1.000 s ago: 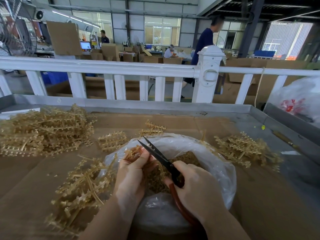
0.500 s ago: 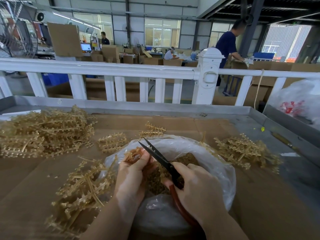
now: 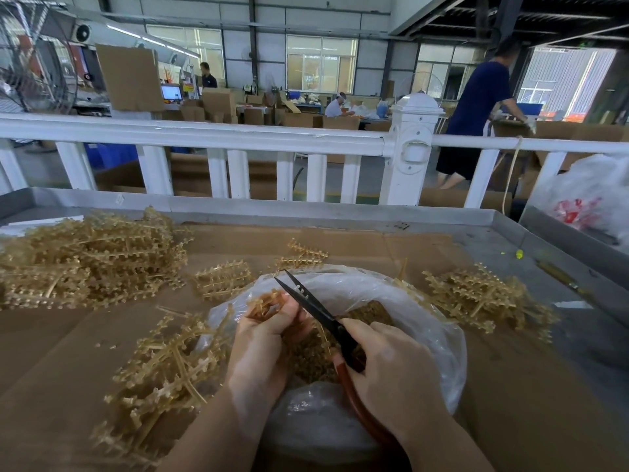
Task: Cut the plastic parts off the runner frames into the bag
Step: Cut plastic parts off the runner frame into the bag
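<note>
My left hand [image 3: 263,342] grips a tan plastic runner frame [image 3: 263,303] over the open clear bag [image 3: 418,321], which holds a heap of cut tan parts [image 3: 313,359]. My right hand [image 3: 391,366] holds black scissors [image 3: 313,308] with red-brown handles. The blades point up and away, slightly parted, right beside the frame in my left hand. The part of the frame between my fingers is hidden.
A big pile of runner frames [image 3: 85,257] lies at the left, another [image 3: 163,373] near my left forearm, and a third [image 3: 480,298] at the right. Smaller frames [image 3: 223,279] lie behind the bag. Cardboard [image 3: 510,403] covers the metal table; a white railing [image 3: 204,134] runs behind.
My hands and the scissors have stayed over the bag, shifting only slightly. A person in dark blue beyond the railing has walked to the right.
</note>
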